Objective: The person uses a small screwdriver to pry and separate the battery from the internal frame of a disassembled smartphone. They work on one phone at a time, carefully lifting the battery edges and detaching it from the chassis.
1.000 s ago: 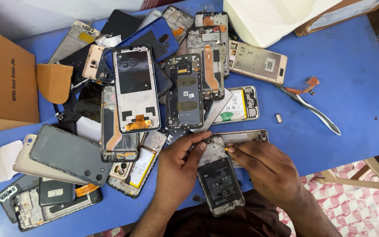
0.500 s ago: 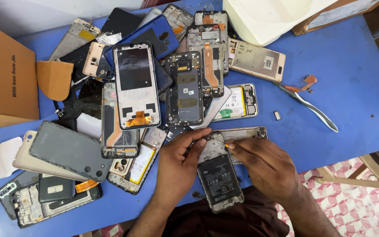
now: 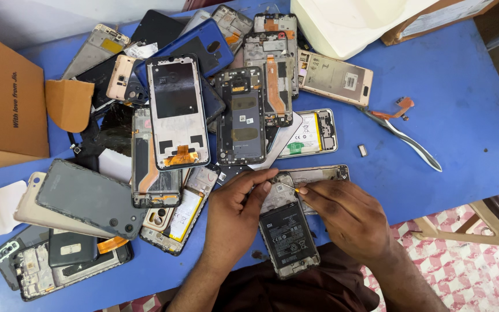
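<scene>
At six o'clock on the blue surface (image 3: 463, 115), the left hand (image 3: 235, 211) steadies an opened black phone with exposed battery (image 3: 288, 234); the right hand (image 3: 350, 216) pinches a thin orange-tipped tool (image 3: 289, 187) in a narrow grip.

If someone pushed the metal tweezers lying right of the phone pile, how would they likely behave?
The tweezers look thin and smooth, lying flat on the blue table, so they would probably slide rather than roll. The orange flex strip touching their upper end looks floppy and might drag along.
</scene>
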